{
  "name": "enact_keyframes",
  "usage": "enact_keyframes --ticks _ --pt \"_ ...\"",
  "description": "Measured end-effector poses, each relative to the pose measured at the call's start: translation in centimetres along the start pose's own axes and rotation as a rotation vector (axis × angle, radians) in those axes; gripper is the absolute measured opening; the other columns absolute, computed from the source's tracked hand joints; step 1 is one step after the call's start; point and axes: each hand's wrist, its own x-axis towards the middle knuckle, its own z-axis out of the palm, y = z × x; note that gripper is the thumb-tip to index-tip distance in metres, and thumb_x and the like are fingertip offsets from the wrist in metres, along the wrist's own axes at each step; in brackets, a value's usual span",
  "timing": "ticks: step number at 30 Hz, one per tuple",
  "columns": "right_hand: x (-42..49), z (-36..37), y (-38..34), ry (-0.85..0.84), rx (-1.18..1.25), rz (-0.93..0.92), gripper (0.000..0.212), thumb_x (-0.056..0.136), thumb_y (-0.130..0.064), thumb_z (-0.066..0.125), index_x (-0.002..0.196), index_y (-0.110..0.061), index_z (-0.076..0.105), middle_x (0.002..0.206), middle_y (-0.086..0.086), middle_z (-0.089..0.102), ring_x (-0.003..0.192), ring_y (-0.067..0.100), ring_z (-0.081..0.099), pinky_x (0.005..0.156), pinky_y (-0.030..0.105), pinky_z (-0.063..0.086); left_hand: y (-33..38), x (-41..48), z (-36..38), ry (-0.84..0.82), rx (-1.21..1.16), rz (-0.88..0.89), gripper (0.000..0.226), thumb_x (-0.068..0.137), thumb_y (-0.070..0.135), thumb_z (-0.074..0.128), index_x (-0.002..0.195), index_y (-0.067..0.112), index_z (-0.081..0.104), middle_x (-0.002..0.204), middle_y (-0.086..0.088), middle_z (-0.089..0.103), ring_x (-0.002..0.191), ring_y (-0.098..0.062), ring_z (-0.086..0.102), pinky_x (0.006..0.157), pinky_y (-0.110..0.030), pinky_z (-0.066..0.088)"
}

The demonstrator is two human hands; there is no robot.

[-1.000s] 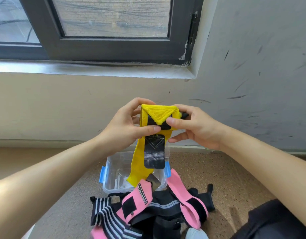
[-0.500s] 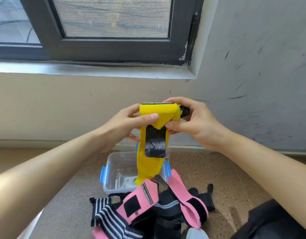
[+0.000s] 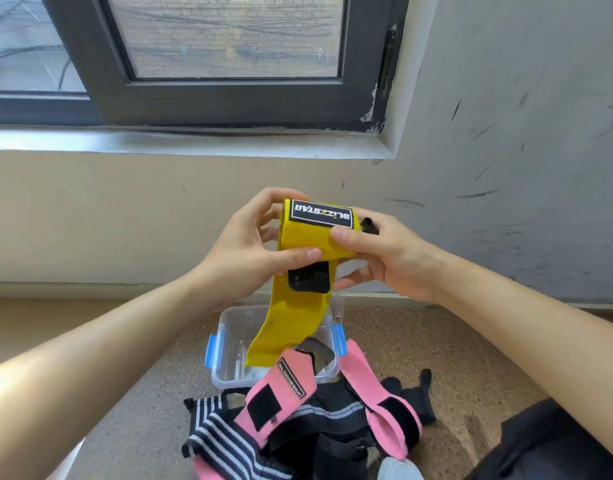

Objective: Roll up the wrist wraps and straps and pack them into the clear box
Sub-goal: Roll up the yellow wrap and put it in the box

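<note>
I hold a yellow wrist wrap [image 3: 310, 237] up in front of the wall, its top end rolled and showing a black label. My left hand [image 3: 249, 247] grips the roll's left side, thumb pressed across its lower front. My right hand [image 3: 384, 251] grips the right side, thumb on the yellow fabric. The loose tail with a black patch hangs down over the clear box [image 3: 229, 344], which has blue latches and stands on the floor. A pile of pink [image 3: 281, 386], black and striped [image 3: 222, 441] wraps lies in front of the box.
A beige and grey wall with a baseboard rises just behind the box, under a dark-framed window [image 3: 229, 98] and its sill. The floor is speckled brown. Dark fabric [image 3: 557, 448] shows at the lower right, and a white edge at the lower left.
Both hands have turned the yellow roll further, so the black label now faces me instead of the triangular stitched end. The hanging tail has become shorter.
</note>
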Motion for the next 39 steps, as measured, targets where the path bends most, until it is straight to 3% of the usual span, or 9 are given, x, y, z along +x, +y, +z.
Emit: enact_keyframes --ticks 4,9,16,18,21,24,28,33,39 --pt "0.0 0.2 0.3 0.042 -0.019 -0.05 0.055 0.084 -0.023 0.073 0.136 -0.015 0.056 0.126 0.013 0.068 0.115 0.032 0.068 0.072 0.038 0.063 -0.3 0.0 -0.6 -0.091 0.087 -0.12 0.077 0.072 0.032 0.091 0.137 0.034 0.049 0.129 0.004 0.065 0.111 -0.013 0.068 0.076 -0.038 0.064" --pt "0.2 1.0 0.8 0.113 -0.162 -0.151 0.058 0.081 -0.005 0.08 0.133 -0.015 0.057 0.115 0.013 0.069 0.107 0.028 0.071 0.078 0.046 0.064 -0.2 -0.5 -1.3 -0.283 -0.019 -0.385 0.06 0.079 0.066 0.064 0.134 0.044 0.055 0.121 0.003 0.073 0.105 -0.023 0.074 0.063 -0.031 0.054" --pt "0.7 2.2 1.3 0.136 -0.414 -0.251 0.073 0.078 -0.003 0.086 0.139 -0.024 0.052 0.128 0.004 0.061 0.115 0.018 0.064 0.086 0.033 0.06 -1.1 -1.1 -1.5 -0.097 -0.078 -0.37 0.053 0.076 0.044 0.077 0.126 0.034 0.062 0.111 0.002 0.075 0.091 -0.018 0.073 0.054 -0.025 0.048" --pt "0.9 2.4 1.0 0.056 -0.286 -0.117 0.075 0.081 -0.011 0.085 0.144 -0.029 0.048 0.135 0.002 0.058 0.118 0.022 0.065 0.081 0.037 0.062 -1.2 -1.4 -1.8 -0.06 -0.086 -0.338 0.055 0.074 0.039 0.079 0.126 0.032 0.062 0.106 0.003 0.075 0.089 -0.016 0.072 0.052 -0.024 0.047" --pt "1.1 2.9 0.9 -0.09 -0.023 0.079 0.054 0.092 -0.033 0.071 0.142 -0.03 0.052 0.135 0.008 0.063 0.119 0.03 0.067 0.081 0.043 0.062 -1.3 -2.0 -2.1 -0.012 -0.078 -0.275 0.059 0.071 0.031 0.082 0.126 0.028 0.061 0.095 0.011 0.074 0.088 -0.013 0.071 0.052 -0.024 0.047" --pt "1.3 3.5 0.8 -0.087 0.08 0.125 0.047 0.092 -0.043 0.059 0.136 -0.026 0.058 0.132 0.01 0.067 0.118 0.03 0.068 0.087 0.043 0.062 -1.6 -2.6 -2.3 0.026 -0.029 -0.202 0.064 0.07 0.028 0.082 0.128 0.027 0.057 0.094 0.017 0.074 0.087 -0.009 0.072 0.057 -0.028 0.051" --pt "1.9 4.3 0.7 -0.047 0.149 0.08 0.047 0.088 -0.034 0.064 0.133 -0.021 0.062 0.123 0.004 0.071 0.109 0.021 0.071 0.081 0.034 0.062 -1.4 -2.9 -3.1 0.001 0.016 -0.204 0.068 0.072 0.033 0.082 0.133 0.032 0.053 0.102 0.02 0.072 0.089 -0.006 0.071 0.055 -0.025 0.052" --pt "2.5 5.3 1.3 -0.016 0.137 0.011 0.057 0.083 -0.019 0.07 0.138 -0.016 0.056 0.118 0.007 0.071 0.108 0.027 0.072 0.083 0.037 0.063 -1.1 -3.6 -4.1 -0.108 0.033 -0.39 0.069 0.072 0.07 0.068 0.133 0.043 0.055 0.12 0.008 0.073 0.103 -0.019 0.074 0.065 -0.033 0.055" --pt "2.8 5.7 3.0 0.095 -0.181 -0.034 0.063 0.081 -0.004 0.082 0.136 -0.018 0.056 0.124 0.008 0.068 0.098 0.025 0.071 0.071 0.035 0.063 -1.7 -4.4 -4.9 0.024 -0.021 -0.386 0.059 0.071 0.043 0.082 0.126 0.037 0.061 0.104 0.008 0.075 0.089 -0.016 0.073 0.051 -0.023 0.046"
